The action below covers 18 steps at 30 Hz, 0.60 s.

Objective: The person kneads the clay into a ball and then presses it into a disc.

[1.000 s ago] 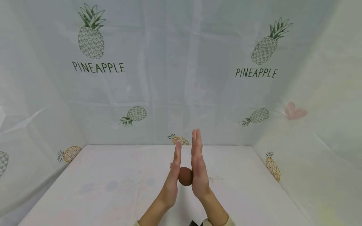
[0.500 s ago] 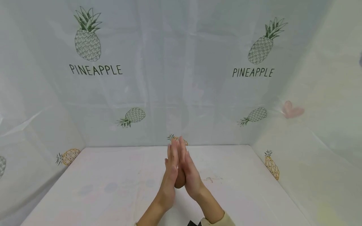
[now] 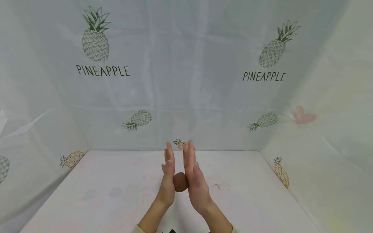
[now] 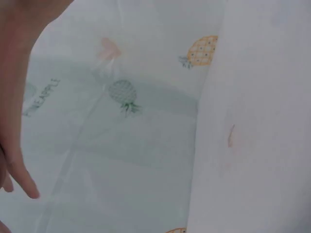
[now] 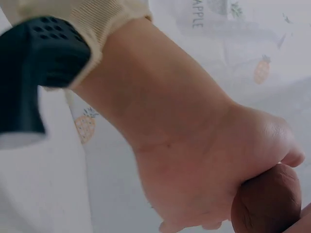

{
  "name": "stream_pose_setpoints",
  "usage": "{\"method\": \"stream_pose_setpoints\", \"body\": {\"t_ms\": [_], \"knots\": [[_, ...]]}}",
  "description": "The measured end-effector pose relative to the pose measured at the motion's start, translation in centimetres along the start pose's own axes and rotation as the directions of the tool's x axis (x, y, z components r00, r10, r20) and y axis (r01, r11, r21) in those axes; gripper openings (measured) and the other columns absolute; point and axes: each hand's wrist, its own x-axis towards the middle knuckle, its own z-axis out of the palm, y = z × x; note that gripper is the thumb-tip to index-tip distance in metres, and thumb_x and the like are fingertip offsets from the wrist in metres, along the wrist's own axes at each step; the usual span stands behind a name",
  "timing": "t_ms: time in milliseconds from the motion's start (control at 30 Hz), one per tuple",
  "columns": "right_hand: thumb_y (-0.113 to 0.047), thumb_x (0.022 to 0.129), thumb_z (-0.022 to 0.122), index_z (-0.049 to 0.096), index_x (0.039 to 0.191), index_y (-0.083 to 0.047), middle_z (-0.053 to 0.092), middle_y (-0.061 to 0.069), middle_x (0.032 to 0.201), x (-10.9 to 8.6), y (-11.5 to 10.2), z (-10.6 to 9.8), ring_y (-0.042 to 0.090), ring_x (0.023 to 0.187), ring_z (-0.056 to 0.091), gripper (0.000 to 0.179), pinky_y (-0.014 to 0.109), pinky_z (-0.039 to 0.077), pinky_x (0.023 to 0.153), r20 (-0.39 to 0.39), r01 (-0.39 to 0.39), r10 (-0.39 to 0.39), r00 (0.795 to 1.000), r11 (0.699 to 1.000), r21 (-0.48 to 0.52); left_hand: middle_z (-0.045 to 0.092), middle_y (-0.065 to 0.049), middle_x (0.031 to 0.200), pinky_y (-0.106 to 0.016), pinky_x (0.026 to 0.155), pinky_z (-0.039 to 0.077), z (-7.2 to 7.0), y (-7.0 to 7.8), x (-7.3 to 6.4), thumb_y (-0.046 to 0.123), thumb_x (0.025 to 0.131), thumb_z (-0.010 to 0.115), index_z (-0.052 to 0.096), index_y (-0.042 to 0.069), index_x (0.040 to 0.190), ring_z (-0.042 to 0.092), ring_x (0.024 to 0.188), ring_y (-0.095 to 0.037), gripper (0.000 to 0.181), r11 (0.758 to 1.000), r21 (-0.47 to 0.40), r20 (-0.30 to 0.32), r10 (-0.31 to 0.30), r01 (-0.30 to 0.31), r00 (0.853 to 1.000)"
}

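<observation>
A smooth brown ball, apparently of clay or dough, sits between two facing palms above the table. My left hand touches its left side with fingers straight and pointing up and away. On the other side my right hand presses its palm to the ball, its fingers also straight. Seen from the right wrist, the ball has small creases on its surface and lies against the palm of the right hand. In the left wrist view only part of the left hand shows, at the left edge.
A white-covered table spreads beneath the hands, with faint coloured stains. A pale sheet printed with pineapples hangs behind it and along both sides. A dark wrist device shows beside the right sleeve.
The palms came together over the ball and shifted left, then parted again. The ball looked longer half a second ago and now looks round, left of where it was one second ago.
</observation>
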Motion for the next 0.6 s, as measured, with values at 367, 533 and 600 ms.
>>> {"method": "stream_pose_setpoints", "body": {"t_ms": [367,533,600], "knots": [[-0.041,0.112,0.001,-0.017,0.168,-0.038,-0.017,-0.013,0.176,0.5,0.5,-2.3,0.014,0.162,-0.021,0.059,0.064,-0.022,0.123,-0.089,0.062,-0.062,0.994,0.998,-0.003,-0.016,0.016,0.176,-0.070,0.120,-0.022,2.6,1.1,-1.6,0.032,0.114,0.007,-0.011,0.035,0.170,-0.018,0.162,-0.011,0.058,0.997,0.007,0.137,0.076,-0.078,0.988],[-0.044,0.113,0.001,-0.017,0.168,-0.039,-0.016,-0.014,0.176,0.7,1.4,-1.9,0.011,0.162,-0.020,0.058,0.061,-0.012,0.127,-0.030,-0.019,0.020,0.999,1.000,0.024,-0.011,0.014,0.178,-0.067,0.122,-0.020,2.2,1.9,-1.6,0.032,0.113,0.007,-0.007,0.034,0.171,-0.017,0.162,-0.009,0.060,0.994,0.018,0.104,0.109,-0.112,0.989],[-0.044,0.114,0.002,-0.014,0.169,-0.038,-0.013,-0.013,0.176,0.7,1.7,-1.5,0.011,0.163,-0.016,0.058,0.057,-0.010,0.129,-0.008,-0.046,0.046,0.999,0.999,0.010,-0.011,0.014,0.178,-0.064,0.123,-0.021,1.8,2.2,-1.4,0.034,0.113,0.007,-0.006,0.035,0.171,-0.017,0.162,-0.010,0.060,0.994,0.004,0.081,0.112,-0.112,0.990]]}}
